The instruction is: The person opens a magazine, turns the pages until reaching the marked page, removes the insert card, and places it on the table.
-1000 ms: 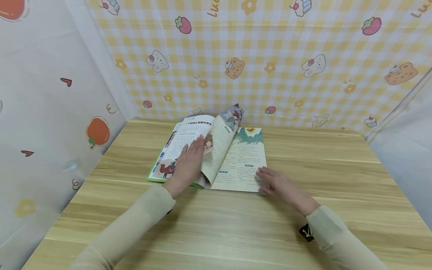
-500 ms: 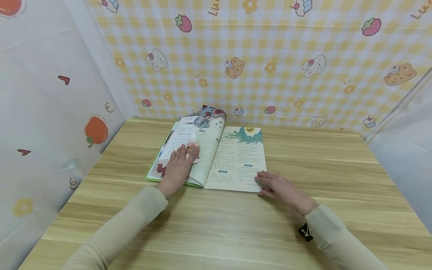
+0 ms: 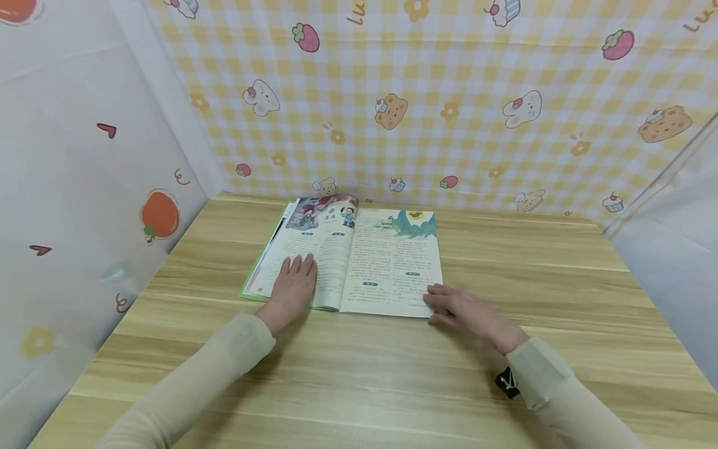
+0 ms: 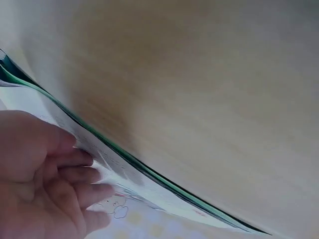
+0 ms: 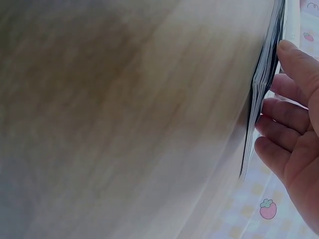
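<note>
An open magazine with printed text and coloured drawings lies on the wooden table, its green cover edge showing at the left. On the lower part of its left page rests my left hand, fingers extended and pointing away from me. My right hand touches the lower right corner of the right page with its fingers. In the left wrist view, the left hand lies over the page close to the magazine's green-edged side. The right wrist view has the right hand beside the stacked page edges.
The wooden table extends around the magazine on all sides. A yellow-checked cloth wall with cartoon prints stands behind it. A white printed cloth hangs on the left. A dark strap piece sits under the right sleeve.
The raised leaf has come over from right to left and now lies down on the left side. My left hand moved left and toward me with it. The right hand has barely moved.
</note>
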Available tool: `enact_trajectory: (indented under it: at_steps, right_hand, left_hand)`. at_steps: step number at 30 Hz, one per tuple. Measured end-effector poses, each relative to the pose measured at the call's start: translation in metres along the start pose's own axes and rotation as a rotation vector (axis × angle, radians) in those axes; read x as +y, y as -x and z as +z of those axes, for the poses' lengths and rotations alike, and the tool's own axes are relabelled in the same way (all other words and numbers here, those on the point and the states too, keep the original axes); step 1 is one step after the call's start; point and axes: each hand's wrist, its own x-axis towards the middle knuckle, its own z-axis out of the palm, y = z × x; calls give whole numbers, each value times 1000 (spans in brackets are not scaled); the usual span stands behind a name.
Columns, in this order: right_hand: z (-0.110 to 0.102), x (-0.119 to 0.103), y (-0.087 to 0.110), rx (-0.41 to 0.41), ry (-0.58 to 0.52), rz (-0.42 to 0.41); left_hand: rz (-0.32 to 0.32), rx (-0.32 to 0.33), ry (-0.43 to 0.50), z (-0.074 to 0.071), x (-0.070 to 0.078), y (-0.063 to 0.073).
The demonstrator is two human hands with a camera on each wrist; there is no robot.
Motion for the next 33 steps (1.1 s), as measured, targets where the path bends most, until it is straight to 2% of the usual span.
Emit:
enact_trajectory:
  at_steps: [2, 4, 8, 13, 18, 21, 25, 29, 33]
  right_hand:
    - [-1, 0, 0, -9, -14, 7]
    - [-3, -1, -1, -15, -33, 15]
    - [-5, -1, -2, -28, -53, 23]
    - [-5, -1, -3, -35, -32, 20]
    - [-3, -1, -4, 9, 41, -38]
    - [-2, -1, -3, 38, 65, -70]
    - [-2, -3, -1, 54, 64, -69]
    - [-2, -4, 1, 101, 82, -78]
    - [-1, -4, 2, 223, 124, -133]
  left_hand:
    - [0, 2, 26, 1, -1, 2]
    - [11, 38, 44, 2, -2, 3]
    - [34, 87, 10, 3, -3, 3]
    - [21, 28, 16, 2, -4, 1]
    - [36, -28, 64, 1, -2, -1]
    - [41, -46, 74, 1, -2, -2]
    - [33, -52, 93, -1, 0, -3]
    - [18, -2, 127, -3, 3, -2]
    - [13, 107, 142, -4, 8, -1]
